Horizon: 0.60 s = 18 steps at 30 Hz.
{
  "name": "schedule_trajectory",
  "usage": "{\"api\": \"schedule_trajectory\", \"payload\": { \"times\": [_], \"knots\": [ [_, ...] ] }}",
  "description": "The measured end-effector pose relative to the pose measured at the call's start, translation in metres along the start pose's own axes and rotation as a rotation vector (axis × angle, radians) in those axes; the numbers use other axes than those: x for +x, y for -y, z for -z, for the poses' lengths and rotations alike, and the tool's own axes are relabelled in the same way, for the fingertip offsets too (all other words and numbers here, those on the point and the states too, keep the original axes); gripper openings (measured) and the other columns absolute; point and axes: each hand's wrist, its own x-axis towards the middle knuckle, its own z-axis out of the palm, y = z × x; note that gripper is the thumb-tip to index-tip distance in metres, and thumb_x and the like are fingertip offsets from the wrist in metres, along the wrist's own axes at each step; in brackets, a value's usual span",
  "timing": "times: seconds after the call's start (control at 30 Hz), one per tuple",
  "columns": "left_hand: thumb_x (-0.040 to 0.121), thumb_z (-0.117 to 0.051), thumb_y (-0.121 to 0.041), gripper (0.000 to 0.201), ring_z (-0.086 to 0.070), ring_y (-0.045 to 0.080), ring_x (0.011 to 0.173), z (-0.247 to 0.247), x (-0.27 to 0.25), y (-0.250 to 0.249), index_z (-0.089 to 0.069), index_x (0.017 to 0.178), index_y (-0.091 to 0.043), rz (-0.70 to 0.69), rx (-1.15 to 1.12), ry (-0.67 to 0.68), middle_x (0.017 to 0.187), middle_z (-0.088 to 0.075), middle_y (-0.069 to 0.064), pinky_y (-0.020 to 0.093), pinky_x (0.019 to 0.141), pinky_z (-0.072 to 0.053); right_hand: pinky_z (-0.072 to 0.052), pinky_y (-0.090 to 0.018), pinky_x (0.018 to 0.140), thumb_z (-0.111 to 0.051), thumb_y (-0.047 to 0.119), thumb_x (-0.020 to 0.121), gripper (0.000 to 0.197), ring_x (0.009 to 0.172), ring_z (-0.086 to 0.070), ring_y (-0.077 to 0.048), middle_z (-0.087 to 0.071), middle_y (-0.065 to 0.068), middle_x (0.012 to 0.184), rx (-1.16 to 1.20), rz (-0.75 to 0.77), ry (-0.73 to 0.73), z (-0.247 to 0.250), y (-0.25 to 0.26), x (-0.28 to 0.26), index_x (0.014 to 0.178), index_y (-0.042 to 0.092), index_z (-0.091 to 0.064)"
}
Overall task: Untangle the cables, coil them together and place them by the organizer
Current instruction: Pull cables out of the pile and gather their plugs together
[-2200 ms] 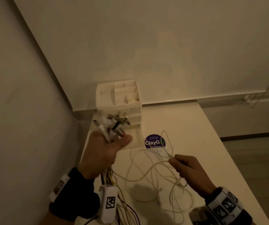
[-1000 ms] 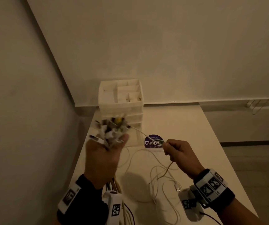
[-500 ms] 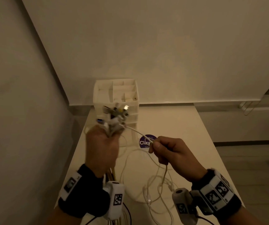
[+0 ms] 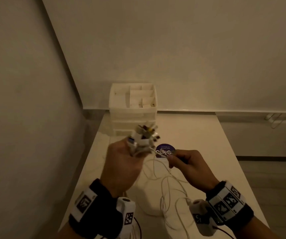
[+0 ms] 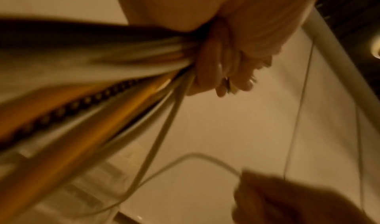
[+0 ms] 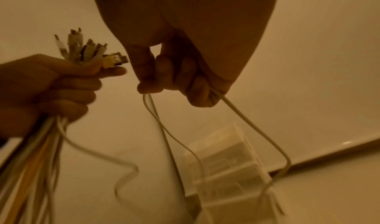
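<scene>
Above the table [image 4: 199,144], the left hand [image 4: 121,168] clenches a bundle of cables [image 4: 144,137], the right hand [image 4: 190,168] pinches one white cable [image 6: 257,130] before the organizer [image 4: 132,100], near a round sticker [image 4: 164,150] (partly legible: "Clay").

Cables [image 4: 163,185]: smooth plastic sheathing, white and yellow, plug ends [image 6: 90,52] showing dull metal tips. Organizer [image 4: 133,107]: white plastic, looking faintly translucent. Table [image 4: 199,144]: smooth pale top, slightly glossy. Round sticker [image 4: 163,149]: glossy. Wristbands [image 4: 94,209]: looking like matt dark cloth.

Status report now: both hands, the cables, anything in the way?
Left hand grips cable bundle, plugs up. Right hand pinches one white cable. Loose loops on table; organizer unobstructed.
</scene>
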Motion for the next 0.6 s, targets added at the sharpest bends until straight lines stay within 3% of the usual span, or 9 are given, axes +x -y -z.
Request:
{"api": "schedule_trajectory", "payload": {
  "times": [0.07, 0.13, 0.17, 0.27, 0.37, 0.4, 0.47, 0.53, 0.6],
  "knots": [
    [0.080, -0.075, -0.004, 0.051, -0.057, -0.007, 0.052, -0.012, -0.003, -0.002, -0.062, 0.055, -0.047, -0.035, 0.021, 0.158, 0.056, -0.060, -0.029, 0.005, 0.055, -0.040, -0.041, -0.023, 0.056, -0.060, 0.032, 0.090, 0.031, 0.051, -0.048, -0.017, -0.056, -0.002, 0.055, 0.014, 0.064, 0.047, -0.003, 0.018, 0.005, 0.063, 0.019, -0.066],
    [0.080, -0.073, 0.000, 0.059, -0.051, -0.011, 0.049, -0.016, 0.000, 0.001, -0.061, 0.057, -0.053, -0.073, 0.046, 0.179, 0.054, -0.056, -0.032, 0.002, 0.053, -0.033, -0.047, -0.043, 0.064, -0.057, 0.041, 0.086, 0.029, 0.062, -0.057, -0.034, -0.063, -0.013, 0.065, 0.002, 0.084, 0.087, -0.003, 0.031, 0.010, 0.065, 0.024, -0.068],
    [0.080, -0.072, 0.002, 0.063, -0.049, -0.013, 0.048, -0.016, 0.001, 0.003, -0.060, 0.057, -0.055, -0.078, 0.054, 0.163, 0.052, -0.054, -0.032, 0.001, 0.051, -0.031, -0.048, -0.043, 0.065, -0.058, 0.038, 0.087, 0.027, 0.064, -0.059, -0.032, -0.065, -0.011, 0.065, 0.007, 0.080, 0.106, -0.003, 0.034, 0.012, 0.066, 0.024, -0.069],
    [0.079, -0.073, 0.004, 0.063, -0.048, -0.012, 0.047, -0.010, 0.002, 0.003, -0.060, 0.060, -0.055, -0.132, 0.096, 0.182, 0.054, -0.054, -0.034, 0.001, 0.049, -0.030, -0.040, -0.016, 0.059, -0.057, 0.021, 0.094, 0.028, 0.053, -0.048, -0.006, -0.054, 0.007, 0.053, 0.046, 0.068, 0.178, -0.004, 0.032, 0.011, 0.070, 0.018, -0.072],
    [0.077, -0.076, 0.003, 0.047, -0.052, -0.013, 0.049, 0.001, 0.008, 0.014, -0.058, 0.051, -0.033, -0.024, 0.151, 0.052, 0.048, -0.053, -0.030, -0.001, 0.051, -0.032, -0.039, -0.017, 0.058, -0.054, 0.028, 0.092, 0.027, 0.054, -0.044, -0.005, -0.050, 0.009, 0.055, 0.084, 0.065, 0.148, -0.008, 0.019, 0.009, 0.071, 0.021, -0.070],
    [0.077, -0.077, -0.004, 0.036, -0.057, -0.009, 0.054, 0.007, 0.011, 0.018, -0.061, 0.054, -0.027, 0.007, 0.152, -0.027, 0.047, -0.053, -0.029, -0.001, 0.053, -0.034, -0.039, -0.017, 0.059, -0.054, 0.027, 0.091, 0.027, 0.055, -0.045, -0.005, -0.051, 0.010, 0.055, 0.092, 0.060, 0.113, -0.008, 0.010, 0.009, 0.070, 0.019, -0.070],
    [0.079, -0.071, -0.025, 0.009, -0.065, 0.004, 0.070, 0.021, 0.019, 0.021, -0.067, 0.071, -0.024, 0.063, 0.104, -0.144, 0.066, -0.064, -0.021, 0.001, 0.060, -0.039, -0.039, -0.018, 0.059, -0.058, 0.025, 0.093, 0.029, 0.054, -0.045, -0.005, -0.051, 0.008, 0.055, 0.078, 0.021, 0.053, -0.008, -0.006, 0.010, 0.069, 0.013, -0.069],
    [0.084, -0.068, -0.023, 0.013, -0.061, 0.004, 0.067, 0.039, 0.025, 0.024, -0.071, 0.079, -0.011, 0.080, 0.092, -0.266, 0.072, -0.069, 0.006, 0.010, 0.062, -0.043, -0.039, -0.022, 0.059, -0.060, 0.020, 0.094, 0.028, 0.053, -0.044, -0.006, -0.049, 0.007, 0.053, 0.073, -0.019, 0.019, -0.009, -0.022, 0.010, 0.068, 0.013, -0.069],
    [0.087, -0.068, -0.021, 0.025, -0.055, 0.012, 0.058, 0.058, 0.028, 0.027, -0.066, 0.064, -0.011, 0.121, 0.124, -0.374, 0.059, -0.061, 0.014, 0.026, 0.059, -0.042, -0.040, -0.023, 0.059, -0.061, 0.022, 0.093, 0.029, 0.053, -0.045, -0.007, -0.050, 0.005, 0.053, 0.053, -0.051, 0.012, -0.012, -0.034, 0.011, 0.066, 0.013, -0.068]
  ]
}}
